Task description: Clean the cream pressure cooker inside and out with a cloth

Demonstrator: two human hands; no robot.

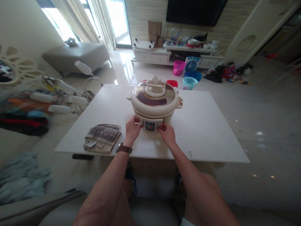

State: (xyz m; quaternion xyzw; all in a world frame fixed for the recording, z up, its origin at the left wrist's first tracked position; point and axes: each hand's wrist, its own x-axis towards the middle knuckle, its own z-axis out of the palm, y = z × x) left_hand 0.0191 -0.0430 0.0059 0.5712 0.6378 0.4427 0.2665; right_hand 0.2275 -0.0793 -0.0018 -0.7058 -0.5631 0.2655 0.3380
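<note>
A cream electric cooker (154,103) with its lid on stands in the middle of a white table (202,125). A small control panel (150,125) faces me on its front. My left hand (132,129), a brown watch on its wrist, presses against the left side of that panel with curled fingers. My right hand (167,133) touches the panel's right side, fingers bent onto it. Both hands grip the cooker's front low down.
A folded patterned cloth (102,137) lies on the table's left front. A cluttered rack with white handles (58,100) stands to the left. Plastic baskets (189,82) and a TV cabinet (164,55) are on the floor beyond.
</note>
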